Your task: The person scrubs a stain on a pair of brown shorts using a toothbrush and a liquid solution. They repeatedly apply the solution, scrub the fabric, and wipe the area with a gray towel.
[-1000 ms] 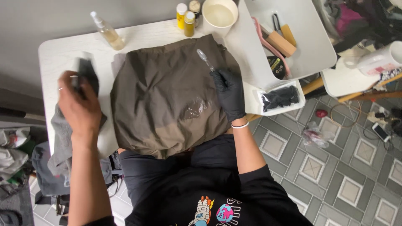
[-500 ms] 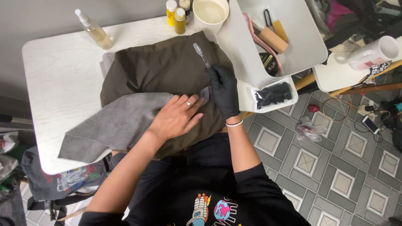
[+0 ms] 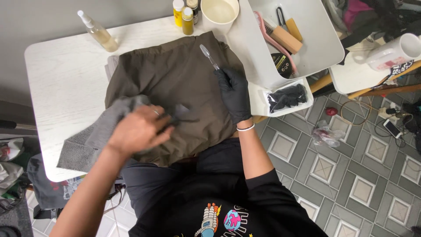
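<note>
An olive-brown garment (image 3: pixel 175 83) lies spread on the white table (image 3: pixel 61 74). My left hand (image 3: pixel 138 129), bare with a ring, grips a grey cloth (image 3: pixel 94 131) and presses it onto the garment's lower middle. My right hand (image 3: pixel 234 92), in a black glove with a white wristband, rests on the garment's right side and holds a clear-handled toothbrush (image 3: pixel 209 56) pointing up and left.
A spray bottle (image 3: pixel 98 33) stands at the table's back left. Two small yellow bottles (image 3: pixel 183 16) and a white bowl (image 3: pixel 219 12) sit at the back. A white tray (image 3: pixel 315 39) holds brushes and a block; a small tray (image 3: pixel 287 97) holds black gloves. A mug (image 3: pixel 390 52) sits at right.
My left hand brought the grey cloth from the table's left edge onto the garment and now rubs it at the lower middle. The right hand stayed put with the toothbrush.
</note>
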